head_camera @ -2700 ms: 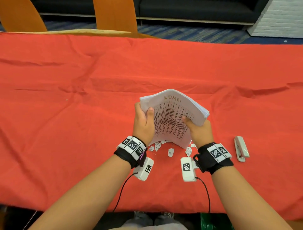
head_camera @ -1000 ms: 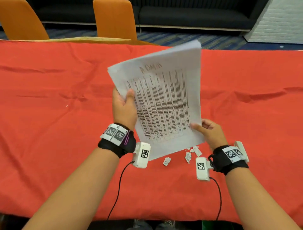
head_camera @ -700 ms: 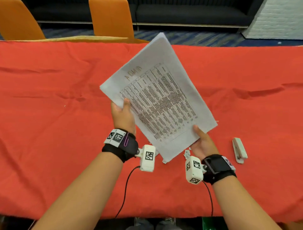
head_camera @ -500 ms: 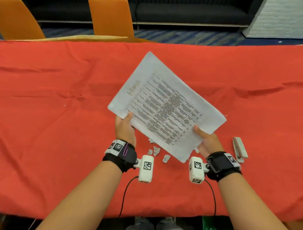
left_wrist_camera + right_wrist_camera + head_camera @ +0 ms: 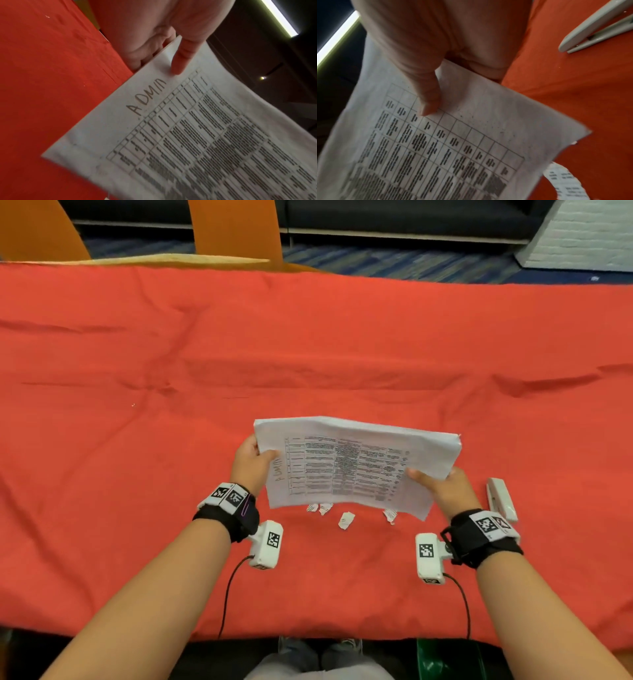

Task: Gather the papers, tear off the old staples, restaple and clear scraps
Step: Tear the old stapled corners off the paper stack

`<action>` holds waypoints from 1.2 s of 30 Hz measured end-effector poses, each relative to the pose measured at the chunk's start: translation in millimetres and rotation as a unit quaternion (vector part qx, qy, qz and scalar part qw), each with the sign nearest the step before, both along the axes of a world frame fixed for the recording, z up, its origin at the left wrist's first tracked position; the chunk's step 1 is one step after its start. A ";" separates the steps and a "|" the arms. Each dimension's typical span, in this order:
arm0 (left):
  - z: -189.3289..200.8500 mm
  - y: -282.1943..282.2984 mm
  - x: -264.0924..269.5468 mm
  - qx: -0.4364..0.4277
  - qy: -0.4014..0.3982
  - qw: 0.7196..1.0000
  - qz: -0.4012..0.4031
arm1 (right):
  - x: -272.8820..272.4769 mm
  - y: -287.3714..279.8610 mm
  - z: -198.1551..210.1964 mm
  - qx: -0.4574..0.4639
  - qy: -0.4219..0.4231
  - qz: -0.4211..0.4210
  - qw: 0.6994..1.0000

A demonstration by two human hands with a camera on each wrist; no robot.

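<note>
A stack of printed papers (image 5: 352, 463) with "ADMIN" handwritten on the top sheet is held sideways, just above the red tablecloth (image 5: 137, 440). My left hand (image 5: 251, 462) pinches its left short edge, thumb (image 5: 181, 59) on top and fingers beneath. On the opposite side my right hand (image 5: 442, 487) grips the papers (image 5: 453, 142) with the thumb (image 5: 428, 100) over the table print. Several torn paper scraps (image 5: 346, 520) lie on the cloth under the stack's near edge. A white stapler (image 5: 501, 503) rests just right of my right hand.
Two orange chairs (image 5: 236, 231) stand beyond the table's far edge. The stapler (image 5: 597, 27) lies shut on the cloth. One scrap (image 5: 563, 180) shows below the stack's torn corner. Cables trail from both wrist cameras toward the near table edge.
The stack came down from an upright, raised hold and turned a quarter turn counterclockwise, so it now lies sideways and low over the scraps. Both hands kept hold of it.
</note>
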State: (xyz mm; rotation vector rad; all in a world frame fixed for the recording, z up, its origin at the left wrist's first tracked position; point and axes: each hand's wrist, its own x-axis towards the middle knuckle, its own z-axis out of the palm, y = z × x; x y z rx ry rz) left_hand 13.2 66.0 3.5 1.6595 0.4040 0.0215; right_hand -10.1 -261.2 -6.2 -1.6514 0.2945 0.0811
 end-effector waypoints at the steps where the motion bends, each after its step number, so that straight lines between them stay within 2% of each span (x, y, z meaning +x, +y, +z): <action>1: -4.3 -0.2 -3.2 0.001 -0.005 1.000 0.006 | -1.7 0.5 -3.5 0.000 0.001 -0.005 1.000; 6: -28.4 -8.5 -22.1 -0.033 -0.013 0.998 0.053 | -9.0 3.1 -23.2 -0.007 0.019 0.003 1.000; 13: -39.9 -28.1 -26.2 -0.070 -0.008 0.990 0.123 | -3.0 9.5 -37.2 0.027 0.033 -0.054 0.998; 19: -52.0 -20.9 -24.8 -0.054 -0.005 0.993 0.108 | -3.8 11.7 -34.1 0.020 0.043 -0.048 0.998; 36: -48.5 -25.5 -25.6 -0.080 0.007 0.991 0.111 | 1.7 11.8 -39.8 0.021 0.043 -0.054 0.997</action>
